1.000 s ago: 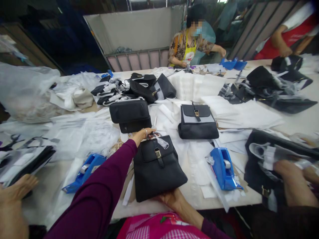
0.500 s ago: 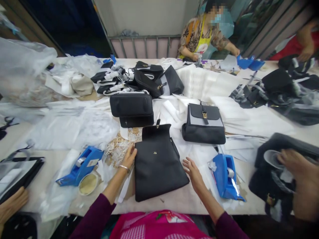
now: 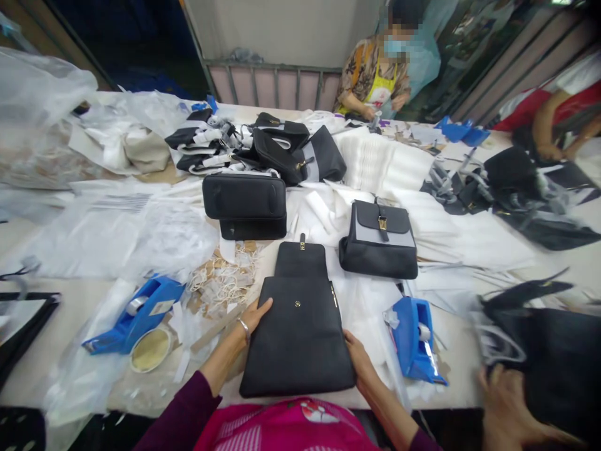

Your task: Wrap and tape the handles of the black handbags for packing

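Observation:
A black handbag (image 3: 300, 344) lies in front of me with its flap (image 3: 303, 260) folded out away from me, a small metal clasp at the strap's end. My left hand (image 3: 253, 318) grips its left edge, thumb on the front and the other fingers hidden beneath. On the opposite edge, my right hand (image 3: 360, 358) holds the bag's side, with its fingers partly hidden behind it. A finished-looking black and grey handbag (image 3: 382, 250) stands beyond to the right. Another black bag (image 3: 246, 197) rests on its side behind the flap.
Blue tape dispensers flank me, one on the left (image 3: 141, 313) and one on the right (image 3: 416, 338). Strings with tags (image 3: 223, 275) lie near a round tub (image 3: 151, 349). White foam sheets (image 3: 385, 160) are stacked behind. A co-worker's hand (image 3: 507, 401) handles a black bag at right.
The bag has been straightened and drawn slightly toward me. My right hand has closed in from beside it onto its right edge. The co-worker's hand at far left has left view.

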A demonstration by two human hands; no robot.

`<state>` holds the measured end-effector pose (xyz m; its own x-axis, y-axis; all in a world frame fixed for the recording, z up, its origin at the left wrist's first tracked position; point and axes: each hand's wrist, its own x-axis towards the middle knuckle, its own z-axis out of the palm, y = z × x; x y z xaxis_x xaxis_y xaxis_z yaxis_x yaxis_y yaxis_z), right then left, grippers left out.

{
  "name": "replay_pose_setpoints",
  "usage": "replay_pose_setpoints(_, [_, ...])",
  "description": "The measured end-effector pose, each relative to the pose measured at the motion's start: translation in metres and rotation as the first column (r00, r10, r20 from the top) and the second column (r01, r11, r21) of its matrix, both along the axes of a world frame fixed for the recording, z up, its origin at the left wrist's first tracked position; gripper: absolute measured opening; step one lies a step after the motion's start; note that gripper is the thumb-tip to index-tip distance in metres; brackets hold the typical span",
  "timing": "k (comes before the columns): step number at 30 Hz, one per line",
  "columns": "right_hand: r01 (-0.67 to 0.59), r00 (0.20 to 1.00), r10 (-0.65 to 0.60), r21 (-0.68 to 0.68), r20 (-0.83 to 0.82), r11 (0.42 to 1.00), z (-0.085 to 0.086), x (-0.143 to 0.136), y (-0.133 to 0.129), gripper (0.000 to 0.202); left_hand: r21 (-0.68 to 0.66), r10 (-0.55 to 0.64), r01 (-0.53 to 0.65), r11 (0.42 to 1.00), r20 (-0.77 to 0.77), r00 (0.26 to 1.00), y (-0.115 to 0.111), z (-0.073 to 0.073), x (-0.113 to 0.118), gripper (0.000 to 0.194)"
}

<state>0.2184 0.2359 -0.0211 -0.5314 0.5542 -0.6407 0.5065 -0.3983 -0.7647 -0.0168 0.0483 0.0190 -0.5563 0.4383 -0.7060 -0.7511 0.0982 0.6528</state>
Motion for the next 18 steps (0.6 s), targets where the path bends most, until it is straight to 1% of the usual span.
replay_pose_setpoints(2, [-0.007,1.0,0.003,0.153,0.024,0.988,0.002,0.0,-0.001,0.03,0.032,0.048,-0.047,0.998,-0.019,0.999,-0.001,0.001,0.006,0.042])
replay_pose_setpoints(3, [0.0,1.0,-0.008,0.254,0.029,0.967,0.006,-0.004,0.001,0.034,0.043,0.082,-0.081,0.996,-0.017,0.997,-0.001,0.002,0.008,0.042])
replay_pose_setpoints(5, [-0.009,0.999,-0.009,0.443,0.039,0.896,0.017,-0.019,0.005,0.046,0.063,0.131,-0.13,0.989,-0.011,0.991,0.001,0.002,0.007,0.047])
replay_pose_setpoints(7, [-0.064,0.997,0.034,0.553,0.065,0.831,0.029,-0.041,0.009,0.055,0.056,0.149,-0.147,0.988,-0.035,0.988,0.005,0.0,0.001,0.054])
replay_pose_setpoints(9, [-0.129,0.991,0.084,0.585,0.103,0.801,0.039,-0.063,0.01,0.06,0.034,0.136,-0.134,0.99,-0.073,0.988,0.011,-0.004,-0.006,0.058])
replay_pose_setpoints(11, [-0.165,0.984,0.098,0.58,0.146,0.797,0.041,-0.082,0.011,0.061,0.017,0.104,-0.102,0.995,-0.104,0.989,0.018,-0.007,-0.013,0.059])
replay_pose_setpoints(14, [-0.178,0.976,0.068,0.583,0.206,0.793,0.034,-0.095,0.011,0.055,0.028,0.085,-0.082,0.996,-0.102,0.991,0.022,-0.01,-0.019,0.057])
replay_pose_setpoints(18, [-0.208,0.969,0.083,0.59,0.232,0.78,0.021,-0.095,0.016,0.047,0.023,0.117,-0.117,0.993,0.008,0.993,0.015,-0.013,-0.015,0.06])
